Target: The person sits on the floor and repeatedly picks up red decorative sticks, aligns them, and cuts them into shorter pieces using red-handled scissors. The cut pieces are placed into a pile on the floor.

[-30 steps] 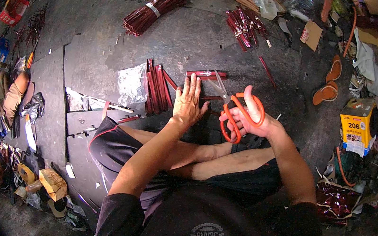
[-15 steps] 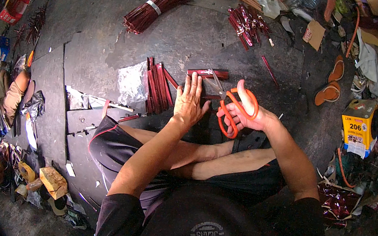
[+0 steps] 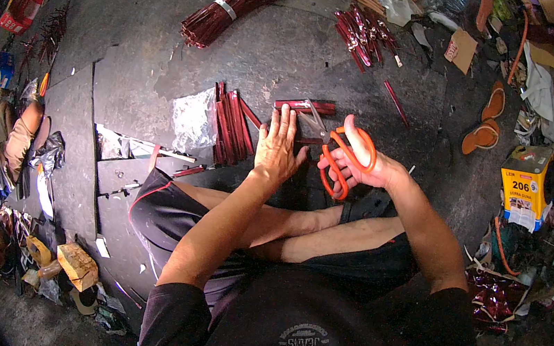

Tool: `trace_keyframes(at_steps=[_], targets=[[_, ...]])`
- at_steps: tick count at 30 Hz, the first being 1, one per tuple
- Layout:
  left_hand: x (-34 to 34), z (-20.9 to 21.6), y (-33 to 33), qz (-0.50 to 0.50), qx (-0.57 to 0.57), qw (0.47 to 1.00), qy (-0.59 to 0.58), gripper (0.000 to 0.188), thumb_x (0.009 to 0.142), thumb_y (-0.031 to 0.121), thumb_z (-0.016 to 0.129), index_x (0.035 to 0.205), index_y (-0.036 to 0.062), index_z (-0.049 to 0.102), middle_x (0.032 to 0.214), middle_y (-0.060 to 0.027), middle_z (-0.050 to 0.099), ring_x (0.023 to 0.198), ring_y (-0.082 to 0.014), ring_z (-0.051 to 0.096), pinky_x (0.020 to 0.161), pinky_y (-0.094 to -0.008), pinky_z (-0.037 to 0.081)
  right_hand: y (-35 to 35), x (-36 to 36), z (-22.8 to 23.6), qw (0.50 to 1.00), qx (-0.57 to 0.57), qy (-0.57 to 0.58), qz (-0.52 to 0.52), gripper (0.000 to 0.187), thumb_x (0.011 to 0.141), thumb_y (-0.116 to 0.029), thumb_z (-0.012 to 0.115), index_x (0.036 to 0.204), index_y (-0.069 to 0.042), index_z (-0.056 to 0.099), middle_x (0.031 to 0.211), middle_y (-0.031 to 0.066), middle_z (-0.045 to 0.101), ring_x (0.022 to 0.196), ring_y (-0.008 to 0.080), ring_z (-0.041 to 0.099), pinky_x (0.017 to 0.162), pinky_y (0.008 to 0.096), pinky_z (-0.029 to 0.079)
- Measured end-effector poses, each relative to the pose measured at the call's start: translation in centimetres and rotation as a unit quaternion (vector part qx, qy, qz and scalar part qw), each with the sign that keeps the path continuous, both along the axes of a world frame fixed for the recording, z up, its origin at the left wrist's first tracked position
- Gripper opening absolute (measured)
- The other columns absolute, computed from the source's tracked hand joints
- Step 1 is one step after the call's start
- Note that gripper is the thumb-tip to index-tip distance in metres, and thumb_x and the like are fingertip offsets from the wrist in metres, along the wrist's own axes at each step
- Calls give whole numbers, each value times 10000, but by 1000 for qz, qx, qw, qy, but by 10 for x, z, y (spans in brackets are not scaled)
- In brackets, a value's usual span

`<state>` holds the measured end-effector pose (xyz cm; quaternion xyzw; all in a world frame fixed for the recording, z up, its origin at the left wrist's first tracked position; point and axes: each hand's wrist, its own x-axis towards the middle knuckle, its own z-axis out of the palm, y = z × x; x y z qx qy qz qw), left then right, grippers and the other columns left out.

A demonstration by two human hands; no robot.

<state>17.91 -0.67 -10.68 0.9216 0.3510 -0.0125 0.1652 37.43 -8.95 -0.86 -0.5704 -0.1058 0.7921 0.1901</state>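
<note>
Right hand (image 3: 367,167) is grasping the metal scissors with orange looped handles (image 3: 328,137), thumb going through the upper loop and fingers curling at the lower one; blades are standing parted and pointing up-left, reaching over the short, glossy dark-red strip piece (image 3: 322,108) in front of the left hand; can't tell whether they are touching it; left hand (image 3: 277,146) is gripping nothing visible, lying palm down with fingers extended, fingertips resting at the near edge of that piece's left end; the piece is lying roughly crosswise on the dark, scuffed floor panel (image 3: 158,63); just left of the left hand, a row of glossy dark-red flat strips (image 3: 232,129) is lying side by side, with a crumpled clear plastic sheet (image 3: 192,125) adjoining its left side; farther out, a dark-red strip bundle with a white band (image 3: 235,1) is sitting at upper left; a loose heap of shiny dark-red strips (image 3: 361,38) is lying at upper right, one single thin dark-red strip (image 3: 396,103) lying apart below it; a pair of orange-brown sandal-shaped soles (image 3: 480,138) is lying well right, a yellow box-shaped container (image 3: 522,184) standing below them.
</note>
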Motion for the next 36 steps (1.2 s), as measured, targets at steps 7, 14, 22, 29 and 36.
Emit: trace_keyframes(at_steps=[7,14,22,29,36], targets=[[0,-2,-1,8,-2,1000,-16,904,898,496,578,1523,-28,187,1603,-182,176,1443,-364,248,1117,-515,290,16,7,10,998,-40,-4,38,1311,587,-1038,187,1157,96,516,858,135,553,723,316,657,740,468,554],[-1,4,1,25,-26,997,-69,850,879,412,620,1506,-23,246,1588,-244,145,1420,-386,280,1106,-527,308,40,14,21,993,-75,6,92,1376,541,-1055,202,1174,133,486,894,143,547,852,338,656,810,498,549],[4,39,4,110,-165,976,-90,616,869,293,629,1370,-23,461,1446,-299,384,1319,-423,407,1063,-538,351,59,13,33,985,-87,-34,145,1419,524,-1061,151,1154,165,488,977,206,535,885,375,641,821,521,547],[44,36,-49,214,-821,347,-401,357,992,420,367,964,110,542,935,-46,582,972,-193,565,919,-375,418,72,17,36,979,-122,-36,160,1323,536,-1056,117,989,103,567,876,201,576,789,346,624,805,484,514],[54,45,-50,251,-798,287,-467,347,1055,381,303,977,92,481,886,-70,546,827,-194,558,797,-375,460,87,16,36,976,-122,-15,182,1323,520,-1059,105,944,110,556,871,210,588,787,336,622,801,486,509]])
